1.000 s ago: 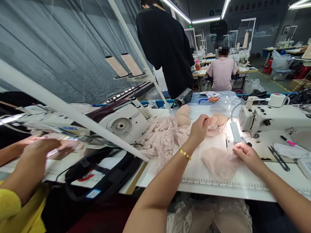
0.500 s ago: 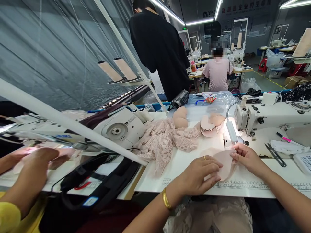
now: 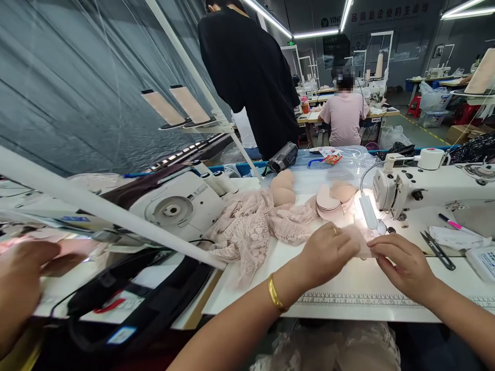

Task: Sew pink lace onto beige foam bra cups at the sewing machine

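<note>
Between my hands is a thin, pale pink fabric piece (image 3: 361,245), raised just in front of the lit needle area of the white sewing machine (image 3: 421,183). My left hand (image 3: 328,252), with a gold ring and bracelet, pinches its left side, fingers closed. On the right edge, my right hand (image 3: 402,260) grips the same piece between thumb and fingers. Behind my left hand lie a stack of pale pink cut pieces (image 3: 328,200) and crumpled pink lace (image 3: 251,221). Part of the fabric is hidden by my fingers.
Black thread snips (image 3: 438,251), a pink-and-black pen (image 3: 449,221) and a white cloth (image 3: 458,238) lie right. Moulded beige cups (image 3: 283,188) sit behind the lace. A white pole (image 3: 108,206) slants across the left, where a co-worker's hand (image 3: 23,288) works. A printed ruler (image 3: 348,300) borders the table front.
Both hands still hold the fabric piece. My left hand has risen and turned, lifting the piece away from the table's front edge toward the machine. The view has shifted slightly.
</note>
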Motion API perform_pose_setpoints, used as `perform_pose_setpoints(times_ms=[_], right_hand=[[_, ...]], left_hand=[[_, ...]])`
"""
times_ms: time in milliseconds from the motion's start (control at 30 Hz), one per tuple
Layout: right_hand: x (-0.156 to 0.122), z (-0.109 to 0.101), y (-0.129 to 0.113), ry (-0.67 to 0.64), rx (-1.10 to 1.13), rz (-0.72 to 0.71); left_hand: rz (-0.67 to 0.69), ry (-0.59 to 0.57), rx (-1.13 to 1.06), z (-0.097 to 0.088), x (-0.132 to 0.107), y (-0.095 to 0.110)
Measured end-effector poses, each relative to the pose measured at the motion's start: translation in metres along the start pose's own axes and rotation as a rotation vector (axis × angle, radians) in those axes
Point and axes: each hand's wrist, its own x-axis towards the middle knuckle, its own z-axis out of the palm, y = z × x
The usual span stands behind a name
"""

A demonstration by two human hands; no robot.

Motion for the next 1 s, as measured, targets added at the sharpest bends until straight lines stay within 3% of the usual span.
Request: perform_pose_setpoints(times_ms=[200,333,567,767,1000], right_hand=[[-0.024,0.008,0.062,-0.354,-0.123,-0.072],[-0.033,0.002,0.083,-0.443,-0.096,-0.039],[-0.035,-0.011,0.08,-0.495,-0.124,-0.047],[-0.03,-0.017,0.077,-0.537,-0.073,-0.033],[-0.03,-0.019,0.076,-0.553,-0.046,-0.032]], left_hand=[[0.249,-0.217,0.043,0.031,0.013,0.008],[0.227,-0.234,0.03,0.058,0.032,-0.002],[0.096,-0.088,-0.018,0.091,0.021,-0.002],[0.081,0.01,-0.07,0.094,0.019,0.001],[0.065,0.04,-0.049,0.097,0.021,0.003]])
